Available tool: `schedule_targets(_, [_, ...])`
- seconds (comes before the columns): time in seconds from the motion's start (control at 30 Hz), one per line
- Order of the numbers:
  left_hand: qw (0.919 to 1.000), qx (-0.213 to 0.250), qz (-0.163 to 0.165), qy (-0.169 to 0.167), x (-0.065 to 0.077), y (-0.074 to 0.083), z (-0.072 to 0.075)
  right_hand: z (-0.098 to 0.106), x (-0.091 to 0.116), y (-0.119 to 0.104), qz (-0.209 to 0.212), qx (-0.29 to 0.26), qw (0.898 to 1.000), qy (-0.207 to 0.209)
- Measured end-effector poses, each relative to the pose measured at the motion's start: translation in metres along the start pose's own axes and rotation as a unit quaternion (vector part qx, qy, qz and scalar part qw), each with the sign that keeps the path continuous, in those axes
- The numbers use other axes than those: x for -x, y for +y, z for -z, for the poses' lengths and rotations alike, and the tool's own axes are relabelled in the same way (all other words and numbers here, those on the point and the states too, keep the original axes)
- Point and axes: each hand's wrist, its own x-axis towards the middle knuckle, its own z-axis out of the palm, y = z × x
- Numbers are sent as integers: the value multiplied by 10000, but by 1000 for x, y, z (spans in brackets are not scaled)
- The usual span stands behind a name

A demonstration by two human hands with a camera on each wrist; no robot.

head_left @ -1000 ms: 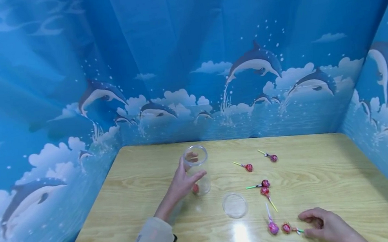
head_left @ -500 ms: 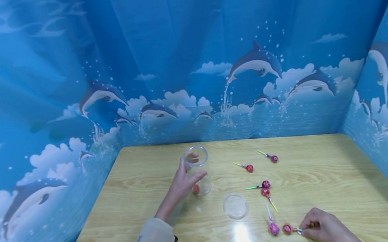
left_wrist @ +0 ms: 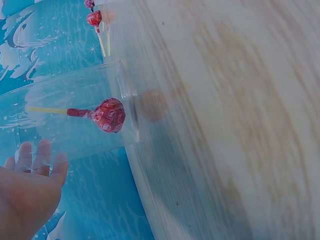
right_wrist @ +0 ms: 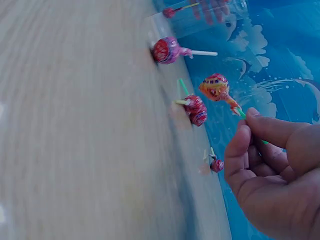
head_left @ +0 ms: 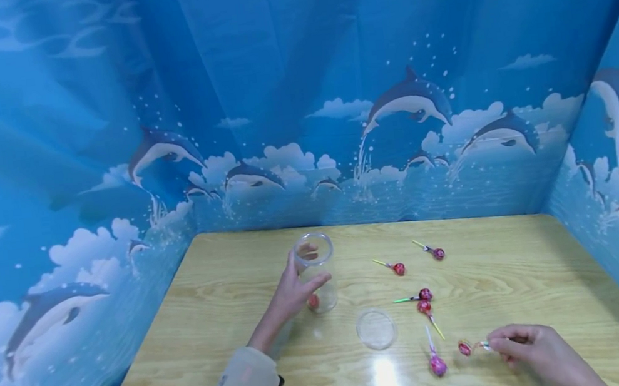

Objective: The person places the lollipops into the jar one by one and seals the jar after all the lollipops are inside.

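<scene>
My left hand (head_left: 291, 292) grips a tall clear plastic jar (head_left: 325, 279) standing upright on the table, its top uncovered. Inside the jar a red-wrapped lollipop (left_wrist: 110, 115) stands head down, its yellow stick pointing up. At the right, my right hand (head_left: 541, 351) pinches the green stick of an orange-and-red lollipop (right_wrist: 215, 87) between thumb and index finger. That lollipop hangs just above the tabletop, its head pointing left in the head view. Nearest to it lies a pink-purple lollipop (head_left: 438, 365) with a white stick.
A clear round lid (head_left: 376, 329) lies flat right of the jar. Two lollipops, one dark red (head_left: 425, 295) and one red (head_left: 424, 307), touch beyond it. Farther back lie a red lollipop (head_left: 399, 269) and a purple one (head_left: 438, 254). Dolphin-printed curtains (head_left: 288, 94) border the table.
My right hand has closed thumb and finger on the orange-and-red lollipop's stick and lifted it slightly off the table, shifting it to the right. My left hand and the jar stay in place.
</scene>
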Motion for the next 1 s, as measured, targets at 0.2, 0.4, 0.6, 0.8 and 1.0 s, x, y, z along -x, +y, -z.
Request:
schedule_targets(0.2, [10000, -62, 38, 18, -4, -18, 0, 8, -2, -14, 41, -1883, 9819, -218])
schedule_targets(0.4, [10000, -9, 58, -28, -3, -15, 1, 12, -9, -37, 816, -2856, 9543, -326])
schedule_targets(0.6, [9999, -33, 115, -26, -3, -11, 0, 10, -20, -68, 1164, -3142, 9416, -335])
schedule_targets(0.8, [9999, -5, 115, -25, -4, -15, 1, -2, -30, -104, 1564, -3220, 9332, -319])
schedule_targets(1.0, [9999, 8, 102, 74, -5, -17, 0, -17, -43, -136, 1579, -3428, 9255, -316])
